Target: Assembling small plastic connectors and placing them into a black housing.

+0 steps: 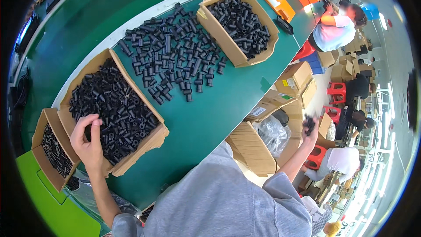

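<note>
My left hand (89, 145) is over the near edge of a cardboard box (139, 151) full of small black tubular plastic fittings (125, 118). Its thumb and fingers are curled together; whatever they may pinch is too small to make out. Out to the right, past the table edge, my raised right hand (311, 135) is closed around several black plastic fittings (309, 124). It is beside a big open carton (254, 151) with clear plastic bags (272, 134) inside. Many longer black fittings (169, 55) lie loose on the green table (219, 105).
A second box (239, 59) of black fittings stands at the far side. A narrower box (55, 182) at left holds thin dark pieces. Orange trays (276, 2) sit at the table's far end. Closed cartons (293, 80), red stools (337, 92) and several people occupy the right.
</note>
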Available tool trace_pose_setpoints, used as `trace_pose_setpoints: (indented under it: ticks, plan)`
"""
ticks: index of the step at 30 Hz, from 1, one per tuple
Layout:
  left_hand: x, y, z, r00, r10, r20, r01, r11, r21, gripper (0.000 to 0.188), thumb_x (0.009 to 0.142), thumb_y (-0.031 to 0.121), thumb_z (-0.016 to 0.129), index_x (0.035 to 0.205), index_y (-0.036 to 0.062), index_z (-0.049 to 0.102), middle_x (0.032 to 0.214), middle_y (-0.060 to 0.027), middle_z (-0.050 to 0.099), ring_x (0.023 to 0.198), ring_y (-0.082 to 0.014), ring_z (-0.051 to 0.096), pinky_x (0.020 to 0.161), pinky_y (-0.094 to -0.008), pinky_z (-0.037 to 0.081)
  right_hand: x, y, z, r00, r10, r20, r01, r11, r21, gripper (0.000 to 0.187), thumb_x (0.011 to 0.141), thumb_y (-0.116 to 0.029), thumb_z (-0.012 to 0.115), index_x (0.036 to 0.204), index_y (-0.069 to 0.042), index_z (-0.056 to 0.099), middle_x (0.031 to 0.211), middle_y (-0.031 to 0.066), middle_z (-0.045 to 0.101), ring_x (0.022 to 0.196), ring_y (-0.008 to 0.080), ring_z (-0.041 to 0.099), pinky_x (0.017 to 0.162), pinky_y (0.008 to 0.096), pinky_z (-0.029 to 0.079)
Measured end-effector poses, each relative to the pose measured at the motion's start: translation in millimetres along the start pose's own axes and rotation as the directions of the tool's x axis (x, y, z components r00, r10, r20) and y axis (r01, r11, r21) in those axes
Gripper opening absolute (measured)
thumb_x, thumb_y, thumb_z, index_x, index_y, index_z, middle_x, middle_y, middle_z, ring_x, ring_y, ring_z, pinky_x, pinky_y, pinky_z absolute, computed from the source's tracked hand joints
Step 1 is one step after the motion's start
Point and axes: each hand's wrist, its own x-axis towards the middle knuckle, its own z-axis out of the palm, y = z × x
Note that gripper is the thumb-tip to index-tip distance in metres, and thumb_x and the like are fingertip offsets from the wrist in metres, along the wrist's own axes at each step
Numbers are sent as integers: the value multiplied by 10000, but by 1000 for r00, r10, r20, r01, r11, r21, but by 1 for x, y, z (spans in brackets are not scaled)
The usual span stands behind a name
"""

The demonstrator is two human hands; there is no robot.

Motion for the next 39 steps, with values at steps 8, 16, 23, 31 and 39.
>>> trace_pose_setpoints:
  ticks: [8,16,23,31,39]
  plan:
    - [1,14,7,983,185,-1,-184,976,117,84,838,-69,622,903,-28,657,798,-98,652,718,-182,609,683,-278,472,-3,12,364,746,-38,665,418,804,-423,152,873,-247,671,918,-103,658,796,28,659,660,112,631,487,220,447]
    - [1,11,3,977,215,4,-211,953,219,105,799,-61,649,892,-15,666,795,-124,652,736,-249,619,680,-326,478,-13,41,489,798,223,560,300,658,-690,336,906,-227,680,1229,-152,622,1041,-19,648,966,159,615,954,490,466]
    - [4,10,4,986,162,43,-167,969,184,78,827,-41,641,896,-15,665,820,-130,666,752,-263,629,715,-333,490,1,5,418,745,-3,667,511,645,-567,394,1018,-346,473,1305,-95,573,1254,107,623,1169,197,578,973,376,447]
    - [4,11,13,900,238,364,-384,828,408,144,841,-16,628,982,-37,646,1023,-159,629,987,-322,579,899,-405,448,92,-22,67,831,-555,-39,476,746,-465,213,948,-183,613,1100,-46,676,922,44,693,785,122,645,690,240,500]
    - [22,7,14,872,212,440,-421,782,459,133,919,-18,577,1031,-67,626,1065,-166,632,1016,-309,595,923,-392,452,73,147,-284,822,-224,-523,-238,699,-674,274,865,-121,522,1032,-24,717,831,114,687,665,182,640,559,322,497]
